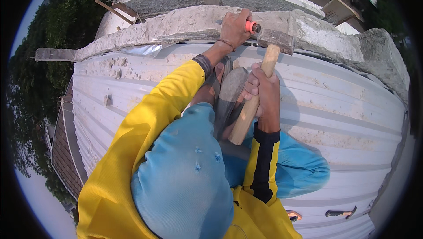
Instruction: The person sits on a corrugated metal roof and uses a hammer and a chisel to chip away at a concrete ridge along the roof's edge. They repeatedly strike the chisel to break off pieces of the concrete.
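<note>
My left hand [235, 28] is closed around a chisel [255, 28] with an orange grip, at the rough concrete ledge [185, 21]. Only the chisel's grip and dark struck end show; its tip is hidden. Wrapped round the wooden handle of a club hammer [248, 113] is my right hand [263, 90]. The hammer's heavy steel head lies just right of the chisel's end, and I cannot tell whether they touch. Below my hands are my grey shoes [231, 91] and my bent knees in blue trousers [183, 173].
White corrugated metal roofing [339, 120] spreads around me, with concrete crumbs and a loose chip [107, 100] on it. A claw hammer [339, 213] and an orange-and-black tool [294, 215] lie at lower right. Another wall [176, 1] stands beyond the ledge; trees [39, 85] rise at left.
</note>
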`<state>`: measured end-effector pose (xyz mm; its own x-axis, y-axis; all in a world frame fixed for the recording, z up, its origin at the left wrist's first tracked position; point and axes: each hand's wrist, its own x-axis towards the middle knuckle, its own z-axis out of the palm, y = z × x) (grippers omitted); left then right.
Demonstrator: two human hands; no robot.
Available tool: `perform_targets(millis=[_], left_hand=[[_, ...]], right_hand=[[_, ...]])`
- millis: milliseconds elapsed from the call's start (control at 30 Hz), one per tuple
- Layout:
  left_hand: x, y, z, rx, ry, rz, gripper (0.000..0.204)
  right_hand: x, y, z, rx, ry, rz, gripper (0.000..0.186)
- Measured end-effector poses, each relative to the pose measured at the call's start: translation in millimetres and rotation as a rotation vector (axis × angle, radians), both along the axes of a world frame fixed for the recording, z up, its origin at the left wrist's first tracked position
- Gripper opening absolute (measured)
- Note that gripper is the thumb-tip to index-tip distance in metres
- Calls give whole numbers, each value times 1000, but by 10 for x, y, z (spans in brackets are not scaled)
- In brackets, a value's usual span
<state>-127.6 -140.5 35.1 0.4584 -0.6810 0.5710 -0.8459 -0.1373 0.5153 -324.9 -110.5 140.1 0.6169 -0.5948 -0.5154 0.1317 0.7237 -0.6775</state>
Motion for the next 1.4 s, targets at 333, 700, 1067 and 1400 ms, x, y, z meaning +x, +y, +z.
perform_targets(millis=[333,700,1067,1400], left_hand=[[-66,-8,-19,-181,-60,-38,31],[49,-13,9,-83,-105,-52,33],[487,27,439,184,-99,-251,43],[1436,-333,1239,-90,150,-242,25]], right_hand=[[-1340,-989,1163,-793,-464,-581,34],[-90,20,69,34,-5,10,11],[-777,-411,-196,-19,64,-275,13],[-910,-432,-826,145,78,-268,12]])
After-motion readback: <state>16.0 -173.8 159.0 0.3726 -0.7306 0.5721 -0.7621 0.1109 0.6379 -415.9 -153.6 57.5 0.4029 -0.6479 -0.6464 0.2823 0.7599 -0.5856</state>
